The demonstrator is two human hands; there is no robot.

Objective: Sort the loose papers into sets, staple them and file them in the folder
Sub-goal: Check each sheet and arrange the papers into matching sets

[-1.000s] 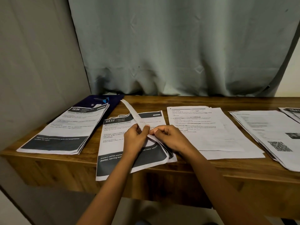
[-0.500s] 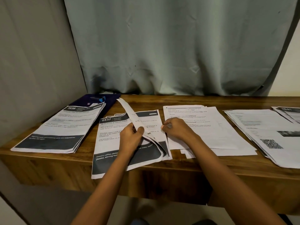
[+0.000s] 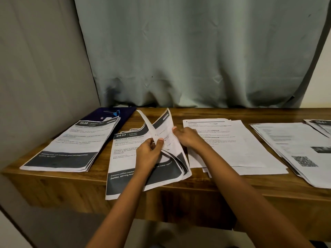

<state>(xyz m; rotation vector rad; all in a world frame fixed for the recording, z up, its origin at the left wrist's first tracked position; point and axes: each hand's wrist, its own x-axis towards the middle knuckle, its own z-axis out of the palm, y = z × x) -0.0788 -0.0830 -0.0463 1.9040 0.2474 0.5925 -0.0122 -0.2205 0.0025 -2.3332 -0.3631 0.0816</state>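
Wooden desk (image 3: 223, 113), left hand (image 3: 147, 155) and right hand (image 3: 189, 137) pinching raised sheets (image 3: 166, 138) — 2437 stack (image 3: 125, 153)

Home room, likely a small study corner used for paperwork. Wood-grain desk (image 3: 206, 113) set against a creased grey-green curtain (image 3: 197, 51) hanging right behind it. Plain grey wall (image 3: 35, 68) close at left, cream strip of wall at far right. Dim, warm indoor light. Desk top spread with printed papers (image 3: 59, 149) in separate stacks. Dark blue folder (image 3: 125, 116) at back left corner, blue stapler (image 3: 113, 111) lying on it. Domestic fabric and furniture, office-type supplies.
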